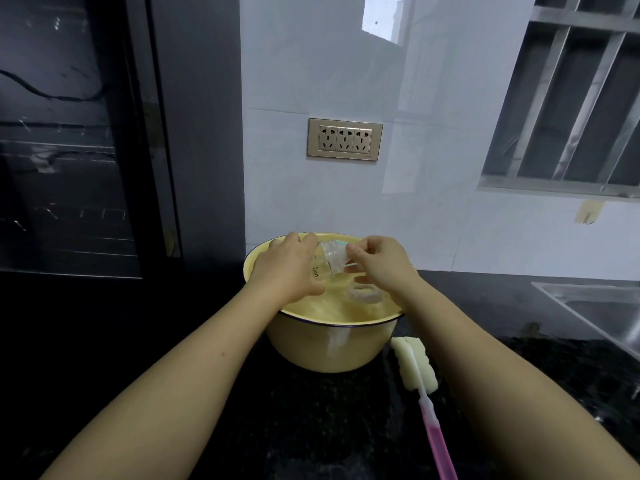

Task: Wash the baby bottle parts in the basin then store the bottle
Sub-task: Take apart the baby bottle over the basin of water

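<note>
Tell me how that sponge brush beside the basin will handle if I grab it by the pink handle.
The sponge brush probably feels light. Its foam head looks soft, so it would likely squash and flop a little on the thin stem. If wet, the smooth handle may be slippery.

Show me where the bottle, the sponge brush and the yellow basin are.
bottle (330, 259): head view, on its clear threaded neck.
sponge brush (414, 365): head view, on its white sponge head.
yellow basin (322, 348): head view, on its outer wall.

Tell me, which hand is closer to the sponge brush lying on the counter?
Right. The right hand is over the basin's right side, above the sponge brush. The left hand holds the bottle farther left.
</note>
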The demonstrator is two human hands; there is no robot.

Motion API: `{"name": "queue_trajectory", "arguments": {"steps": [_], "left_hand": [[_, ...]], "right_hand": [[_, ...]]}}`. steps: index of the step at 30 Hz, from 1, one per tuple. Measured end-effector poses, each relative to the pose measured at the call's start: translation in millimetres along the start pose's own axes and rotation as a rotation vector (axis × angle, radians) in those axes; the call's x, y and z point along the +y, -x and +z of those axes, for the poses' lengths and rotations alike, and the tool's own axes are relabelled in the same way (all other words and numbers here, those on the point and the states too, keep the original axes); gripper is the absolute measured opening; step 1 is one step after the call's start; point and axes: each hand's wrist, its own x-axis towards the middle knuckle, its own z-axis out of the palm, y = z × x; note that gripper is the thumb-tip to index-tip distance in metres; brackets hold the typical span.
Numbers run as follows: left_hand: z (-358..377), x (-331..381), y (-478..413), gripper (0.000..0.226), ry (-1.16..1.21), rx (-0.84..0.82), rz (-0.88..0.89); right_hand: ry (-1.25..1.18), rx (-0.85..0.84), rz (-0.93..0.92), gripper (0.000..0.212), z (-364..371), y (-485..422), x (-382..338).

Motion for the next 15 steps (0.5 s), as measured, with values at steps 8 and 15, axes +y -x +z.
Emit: {"name": "queue_trajectory", "arguments": {"steps": [8, 15], "left_hand": [[-0.1, 4.5, -3.6, 0.049, 0.077, 0.055, -0.014], [0.3, -5.0, -4.9, 0.052, 0.075, 0.067, -0.103]], "right_hand": [[0.000, 0.235, -0.029, 0.025, 12.1, -1.6, -8.1], [0.291, 0.242, -0.036, 0.023, -20.4, -10.9, 5.0]]}}
